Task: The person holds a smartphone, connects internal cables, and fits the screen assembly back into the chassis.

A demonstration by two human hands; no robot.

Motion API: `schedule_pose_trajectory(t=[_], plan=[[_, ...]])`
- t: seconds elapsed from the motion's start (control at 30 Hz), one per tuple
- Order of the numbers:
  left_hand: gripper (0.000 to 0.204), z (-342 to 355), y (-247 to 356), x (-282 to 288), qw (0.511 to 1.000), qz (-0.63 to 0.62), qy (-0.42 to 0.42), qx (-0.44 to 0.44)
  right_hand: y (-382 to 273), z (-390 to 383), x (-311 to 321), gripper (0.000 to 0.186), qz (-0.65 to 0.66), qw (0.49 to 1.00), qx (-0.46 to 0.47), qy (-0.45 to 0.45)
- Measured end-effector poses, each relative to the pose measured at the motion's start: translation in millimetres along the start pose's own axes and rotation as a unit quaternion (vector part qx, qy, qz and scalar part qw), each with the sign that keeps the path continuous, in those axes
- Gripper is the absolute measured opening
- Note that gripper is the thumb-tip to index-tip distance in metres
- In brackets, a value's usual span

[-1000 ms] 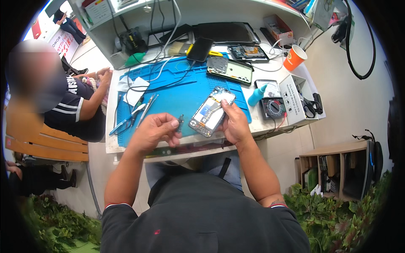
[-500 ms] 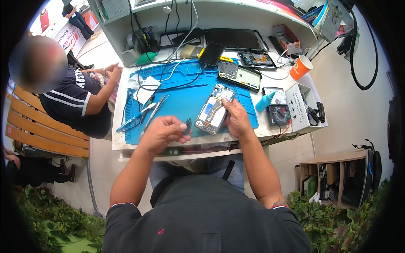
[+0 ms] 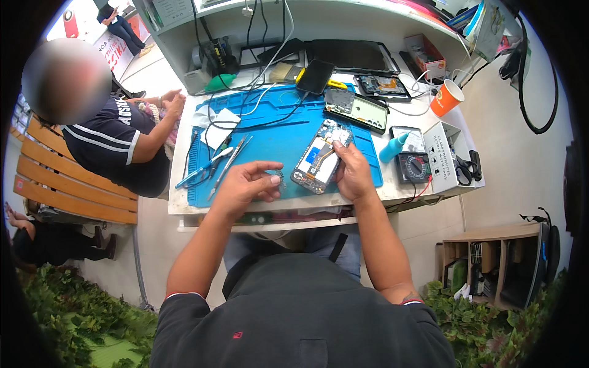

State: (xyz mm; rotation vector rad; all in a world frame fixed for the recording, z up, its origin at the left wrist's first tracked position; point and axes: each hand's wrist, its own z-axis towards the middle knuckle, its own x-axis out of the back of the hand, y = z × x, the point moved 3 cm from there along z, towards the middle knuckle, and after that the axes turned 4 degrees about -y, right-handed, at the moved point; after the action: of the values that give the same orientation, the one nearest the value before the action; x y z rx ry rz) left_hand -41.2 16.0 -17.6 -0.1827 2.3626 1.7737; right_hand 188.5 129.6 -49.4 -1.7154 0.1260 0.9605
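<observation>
Near left: in left grip (image 3: 248,187), apparently pinching a small blurred part (image 3: 281,179) between thumb and fingers. To the right: in right grip (image 3: 354,175), clasping the opened phone (image 3: 319,157) at its right edge, over the blue mat (image 3: 279,144). Best to press on rims, sparing bare circuitry. Pointing far and right along its long axis, open side up, toward the dark-rimmed cover (image 3: 366,114).

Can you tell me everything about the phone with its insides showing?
The open phone is a flat rectangle. Its middle is whitish with a blue patch and a bent, ribbon-like strip; the far end has silvery, metal-looking pieces, and the near end is dark. It slants, far end toward the right. The right hand grips its right side, thumb on top, over the blue mat. I can't tell if they touch.
</observation>
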Motion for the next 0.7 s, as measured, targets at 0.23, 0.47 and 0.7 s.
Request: schedule_pose_trajectory(t=[0.23,0.47,0.7], plan=[[0.035,3.5,-2.5,0.1,1.0,-0.015,0.01,-0.001,1.7,1.7,6.5,0.028,0.008,1.0,0.002,-0.014],[0.028,6.5,-8.9,4.7,0.998,-0.02,-0.015,-0.057,2.8,3.3,7.1,0.029,0.008,1.0,0.013,-0.012],[0.037,3.3,-7.0,0.5,0.994,-0.073,-0.082,-0.019,1.7,1.2,6.8,0.029,0.005,1.0,-0.003,-0.008]])
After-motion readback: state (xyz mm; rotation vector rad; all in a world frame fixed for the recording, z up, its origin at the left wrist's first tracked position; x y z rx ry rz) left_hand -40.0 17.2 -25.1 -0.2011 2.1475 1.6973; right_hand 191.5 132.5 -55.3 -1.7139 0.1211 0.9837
